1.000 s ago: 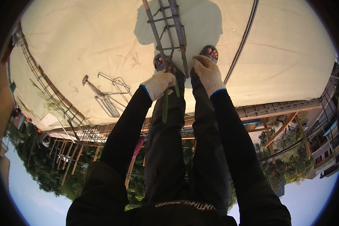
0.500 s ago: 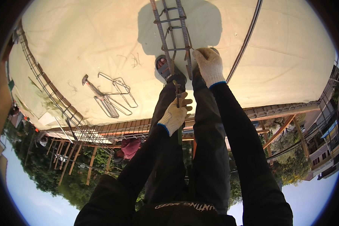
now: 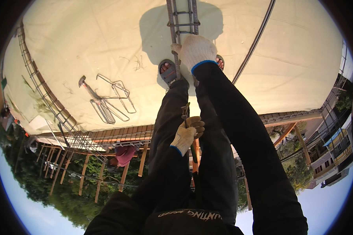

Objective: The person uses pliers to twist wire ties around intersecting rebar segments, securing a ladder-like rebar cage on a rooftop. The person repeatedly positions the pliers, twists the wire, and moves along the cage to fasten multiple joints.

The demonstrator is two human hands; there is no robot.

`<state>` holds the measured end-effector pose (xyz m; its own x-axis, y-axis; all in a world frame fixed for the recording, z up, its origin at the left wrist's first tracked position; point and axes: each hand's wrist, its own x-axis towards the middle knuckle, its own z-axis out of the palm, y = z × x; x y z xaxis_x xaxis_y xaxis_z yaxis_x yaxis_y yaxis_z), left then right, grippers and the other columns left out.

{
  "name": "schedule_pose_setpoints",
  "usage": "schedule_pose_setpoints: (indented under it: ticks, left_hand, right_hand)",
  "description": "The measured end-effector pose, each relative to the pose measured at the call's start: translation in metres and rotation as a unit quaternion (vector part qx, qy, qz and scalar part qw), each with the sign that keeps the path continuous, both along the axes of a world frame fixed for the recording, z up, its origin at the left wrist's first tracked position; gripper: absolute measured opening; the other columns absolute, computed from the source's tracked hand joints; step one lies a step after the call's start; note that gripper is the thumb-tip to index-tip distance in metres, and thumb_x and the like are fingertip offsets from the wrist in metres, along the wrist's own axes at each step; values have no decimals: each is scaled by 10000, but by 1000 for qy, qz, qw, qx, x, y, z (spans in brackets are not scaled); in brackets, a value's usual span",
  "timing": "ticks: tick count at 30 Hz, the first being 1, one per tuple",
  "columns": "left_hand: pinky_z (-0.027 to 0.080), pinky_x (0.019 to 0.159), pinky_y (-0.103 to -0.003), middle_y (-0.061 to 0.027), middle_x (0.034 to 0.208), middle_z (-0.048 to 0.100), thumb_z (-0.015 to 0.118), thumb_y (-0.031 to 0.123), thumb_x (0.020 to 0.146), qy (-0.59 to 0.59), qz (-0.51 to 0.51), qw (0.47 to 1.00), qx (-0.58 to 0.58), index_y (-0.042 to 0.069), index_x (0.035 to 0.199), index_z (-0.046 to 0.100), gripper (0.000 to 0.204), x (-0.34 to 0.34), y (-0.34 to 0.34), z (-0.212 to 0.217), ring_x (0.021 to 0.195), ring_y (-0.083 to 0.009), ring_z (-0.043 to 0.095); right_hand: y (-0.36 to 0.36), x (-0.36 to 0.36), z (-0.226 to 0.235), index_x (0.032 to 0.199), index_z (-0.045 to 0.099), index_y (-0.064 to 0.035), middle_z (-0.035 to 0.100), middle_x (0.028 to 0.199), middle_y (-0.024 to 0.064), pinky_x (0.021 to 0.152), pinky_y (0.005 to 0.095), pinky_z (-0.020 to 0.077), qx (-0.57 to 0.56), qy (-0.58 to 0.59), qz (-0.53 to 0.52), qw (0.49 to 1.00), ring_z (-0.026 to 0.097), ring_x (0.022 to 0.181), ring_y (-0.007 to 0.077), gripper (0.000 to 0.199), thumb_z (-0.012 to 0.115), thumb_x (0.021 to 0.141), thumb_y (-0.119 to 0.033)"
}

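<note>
My right hand (image 3: 196, 51), in a white knit glove, is closed around a bar of a ladder-like rebar cage (image 3: 183, 17) lying on the pale concrete slab (image 3: 86, 43). It sits just beyond my sandalled feet (image 3: 168, 73). My left hand (image 3: 187, 134), also gloved, is pulled back in front of my dark trouser legs. It grips a metal pincer-type tool (image 3: 185, 111) whose head points toward the cage.
A hammer (image 3: 88, 88) and a bundle of bent wire stirrups (image 3: 113, 101) lie on the slab to the left. A long bar (image 3: 255, 41) runs across the slab at right. Rebar lines the slab edge (image 3: 47, 105). Another person in a reddish top (image 3: 123, 155) is beyond the edge among wooden props.
My left hand has drawn back from the cage toward my body, now holding the tool. My right hand has slid further along the cage and stays closed on it.
</note>
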<state>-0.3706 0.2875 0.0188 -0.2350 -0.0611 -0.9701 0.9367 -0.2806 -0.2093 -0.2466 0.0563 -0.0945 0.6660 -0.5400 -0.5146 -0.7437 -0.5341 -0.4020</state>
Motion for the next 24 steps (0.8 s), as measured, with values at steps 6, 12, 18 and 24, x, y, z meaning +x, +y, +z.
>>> schedule_pose_setpoints:
  ticks: [6,12,18,24]
  left_hand:
    - [670,1048,-479,-225,1391,713,390,-174,809,-33,31,999,-9,-12,1493,604,735,27,-1,6,1215,-351,759]
    - [674,1044,-435,-196,1394,726,360,-167,865,-52,26,998,6,7,1479,617,688,51,1,9,1216,-312,761]
    - [672,1046,-454,-198,1373,732,368,-180,840,-60,22,998,22,10,1465,624,702,60,15,20,1223,-321,757]
    - [662,1075,-468,-191,1368,735,364,-178,836,-62,29,998,13,9,1462,627,705,67,23,15,1228,-325,751]
  right_hand:
    - [-56,-66,6,1225,794,14,786,988,68,737,309,591,313,-91,-462,824,698,779,140,287,716,1088,-226]
    - [-58,-75,-8,1568,633,-20,768,1163,88,809,297,572,359,-66,-305,880,689,918,141,573,706,1037,-224]
    - [-64,-34,-12,1655,556,-55,787,1321,90,670,246,479,443,-58,-325,834,601,794,78,584,645,1099,-211]
    - [-79,-21,-25,1484,704,-33,772,1001,18,637,264,455,457,-112,-318,823,554,711,84,431,659,1089,-202]
